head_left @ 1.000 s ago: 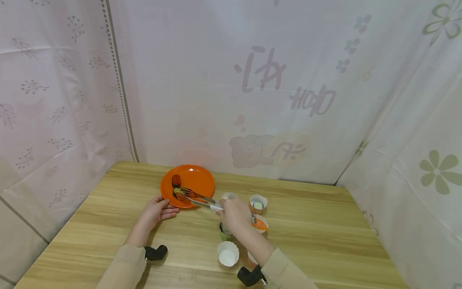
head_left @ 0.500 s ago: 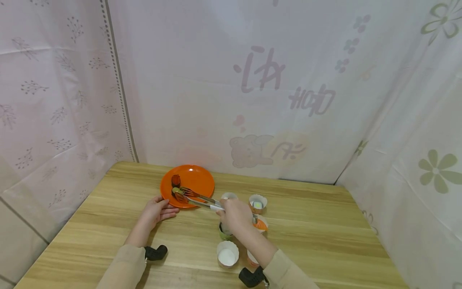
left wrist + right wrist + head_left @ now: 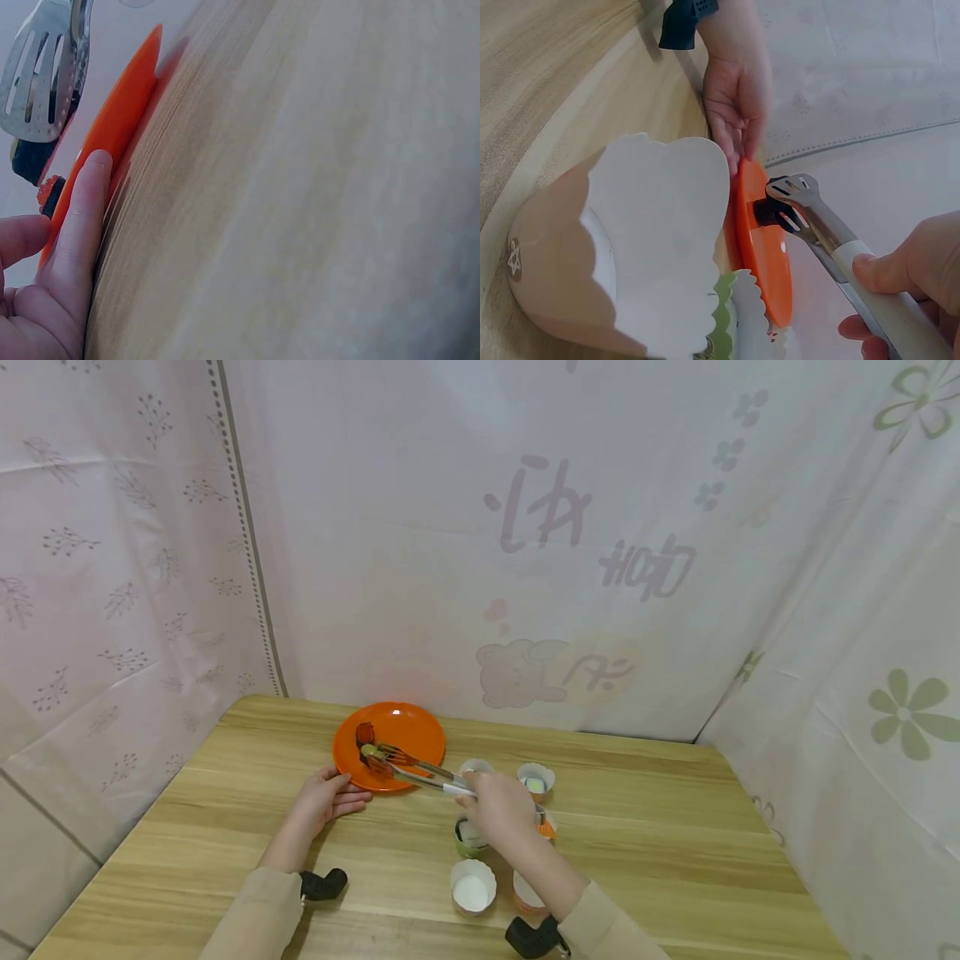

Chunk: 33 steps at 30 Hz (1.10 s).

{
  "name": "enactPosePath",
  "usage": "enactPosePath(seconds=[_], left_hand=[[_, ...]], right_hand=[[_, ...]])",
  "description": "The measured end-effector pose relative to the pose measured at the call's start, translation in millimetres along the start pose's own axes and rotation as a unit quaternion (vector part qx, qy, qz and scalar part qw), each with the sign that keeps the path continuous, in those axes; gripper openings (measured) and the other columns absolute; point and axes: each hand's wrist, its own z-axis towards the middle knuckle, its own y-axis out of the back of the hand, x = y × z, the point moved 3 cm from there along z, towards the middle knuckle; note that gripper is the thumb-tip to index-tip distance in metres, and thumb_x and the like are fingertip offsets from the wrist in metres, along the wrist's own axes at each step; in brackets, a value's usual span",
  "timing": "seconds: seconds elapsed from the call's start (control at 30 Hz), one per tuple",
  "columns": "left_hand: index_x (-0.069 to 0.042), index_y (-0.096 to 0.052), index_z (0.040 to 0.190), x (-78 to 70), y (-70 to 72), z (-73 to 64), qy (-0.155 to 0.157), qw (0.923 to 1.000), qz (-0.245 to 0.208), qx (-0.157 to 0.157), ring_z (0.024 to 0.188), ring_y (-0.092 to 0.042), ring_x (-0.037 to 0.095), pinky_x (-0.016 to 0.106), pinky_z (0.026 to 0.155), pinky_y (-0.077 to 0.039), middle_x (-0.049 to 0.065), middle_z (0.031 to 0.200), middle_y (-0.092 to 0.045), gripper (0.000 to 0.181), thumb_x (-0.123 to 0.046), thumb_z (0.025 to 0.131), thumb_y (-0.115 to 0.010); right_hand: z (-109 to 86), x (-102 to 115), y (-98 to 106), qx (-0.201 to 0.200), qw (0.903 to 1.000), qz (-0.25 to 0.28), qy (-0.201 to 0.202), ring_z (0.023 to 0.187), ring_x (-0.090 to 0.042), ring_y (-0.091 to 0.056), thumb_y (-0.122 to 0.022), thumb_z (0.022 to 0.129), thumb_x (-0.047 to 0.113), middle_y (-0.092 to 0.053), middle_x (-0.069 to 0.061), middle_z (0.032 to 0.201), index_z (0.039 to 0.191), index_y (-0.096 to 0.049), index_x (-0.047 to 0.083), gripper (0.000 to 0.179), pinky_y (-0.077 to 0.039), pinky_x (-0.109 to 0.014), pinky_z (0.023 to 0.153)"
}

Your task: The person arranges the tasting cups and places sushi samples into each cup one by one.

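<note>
My left hand [image 3: 321,802] holds the near-left rim of an orange plate [image 3: 416,735], thumb over the edge and fingers stretched along its underside. My right hand [image 3: 501,806] grips metal tongs [image 3: 420,774] with slotted heads and pale handle grips. On the plate, a toy-like sushi roll with a red top [image 3: 364,732] leans slightly. Just in front of it, a dark roll with a greenish top [image 3: 367,752] sits by the tong heads, partly covered by them. In the right wrist view, the tong heads [image 3: 795,187] are around or against a dark roll; whether they squeeze it is unclear.
Several scalloped paper cups stand right of the plate. They include a white-lined cup [image 3: 474,889], a green cup [image 3: 471,837], a pinkish cup [image 3: 528,893], and a cup with a green-and-white piece [image 3: 536,782]. An orange piece [image 3: 547,830] shows beside my right hand. Patterned curtains surround the wooden table [image 3: 660,827].
My right hand has shifted slightly right, and the tong arms look a little further apart. The red-topped roll has tilted. My left hand and the plate stay nearly still.
</note>
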Motion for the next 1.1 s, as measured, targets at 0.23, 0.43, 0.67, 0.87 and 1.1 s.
enactPosePath(seconds=[0.23,0.43,0.67,0.87,1.1], left_hand=[[0.007,-0.025,0.143,-0.8,-0.6,0.2,0.0,1.0,-0.003,0.0,0.084,-0.069,0.03,0.04,0.077,-0.057,0.022,0.096,-0.065,0.043,-0.01,0.105,-0.036],[0.007,-0.025,0.143,-3.0,-0.6,1.0,-0.002,1.0,-0.009,-0.001,0.083,-0.069,0.03,0.04,0.076,-0.057,0.021,0.094,-0.065,0.043,-0.01,0.105,-0.036],[0.009,-0.022,0.143,-2.3,-1.4,-1.3,0.001,0.9999,-0.01,-0.002,0.085,-0.069,0.03,0.041,0.077,-0.057,0.02,0.094,-0.066,0.044,-0.009,0.105,-0.035],[0.009,-0.022,0.143,-1.0,-0.7,-1.4,0.001,0.9999,-0.011,-0.002,0.085,-0.069,0.03,0.04,0.077,-0.057,0.019,0.093,-0.066,0.045,-0.01,0.105,-0.036],[0.009,-0.021,0.143,-0.9,-0.4,-1.2,-0.002,1.0,-0.008,0.004,0.086,-0.069,0.03,0.04,0.077,-0.057,0.02,0.093,-0.066,0.045,-0.01,0.105,-0.036]], right_hand=[[-7.4,-4.6,7.9,-0.009,0.9998,0.016,-0.004,0.051,-0.011,-0.051,-0.074,0.084,0.033,-0.071,-0.004,0.092,0.114,-0.072,0.018,0.034,-0.034,-0.022,0.035],[-11.1,-8.1,14.9,-0.028,0.9995,0.015,0.005,0.046,-0.008,-0.044,-0.075,0.084,0.032,-0.069,-0.002,0.082,0.109,-0.072,0.017,0.03,-0.034,-0.022,0.035],[-18.3,-13.2,18.0,-0.031,0.9993,0.023,0.003,0.051,-0.009,-0.05,-0.073,0.085,0.033,-0.071,-0.004,0.093,0.112,-0.072,0.013,0.034,-0.036,-0.021,0.038],[-24.6,-19.0,22.2,-0.031,0.9984,0.046,-0.014,0.048,-0.008,-0.042,-0.074,0.084,0.032,-0.071,-0.004,0.093,0.114,-0.072,0.013,0.035,-0.032,-0.022,0.037],[-30.5,-27.5,30.1,-0.026,0.998,0.053,-0.021,0.045,-0.007,-0.036,-0.074,0.083,0.034,-0.068,0.001,0.082,0.115,-0.072,0.017,0.036,-0.028,-0.022,0.035]])
